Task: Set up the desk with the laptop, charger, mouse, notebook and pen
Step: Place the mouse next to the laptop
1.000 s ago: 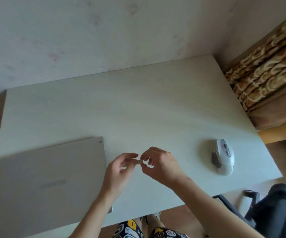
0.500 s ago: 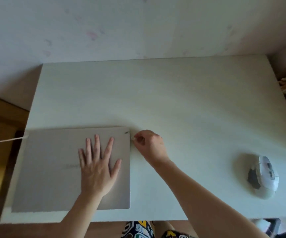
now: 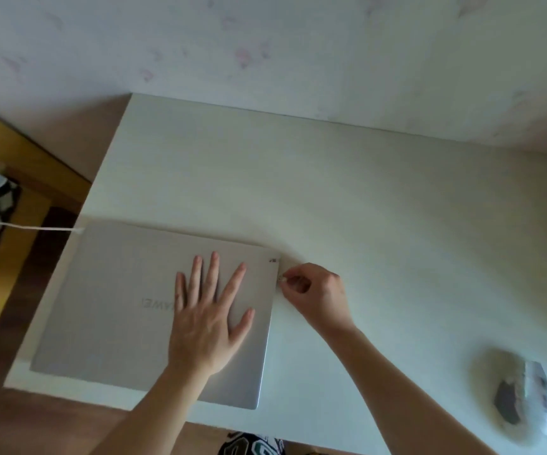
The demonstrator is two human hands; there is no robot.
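Evidently it's the mouse's turn: the left hand point(image 3: 205, 326) lies flat, fingers spread, on the closed laptop point(image 3: 118, 310), while the right hand point(image 3: 311, 292) pinches a tiny plug point(image 3: 282, 278) (a receiver, I'd guess) at the laptop's right edge. Next it needs lining up with the port. The mouse point(image 3: 525, 402) sits well apart.

1. A second ago both hands met in front of the body, pinching one small piece between them; now they are apart.
2. The left hand point(image 3: 211, 318) has moved onto the closed laptop point(image 3: 111, 303) and lies flat on its lid, fingers spread.
3. The right hand point(image 3: 311, 292) has carried the small piece point(image 3: 282, 278) to the laptop's right edge, where it pinches it against the side near the far corner.
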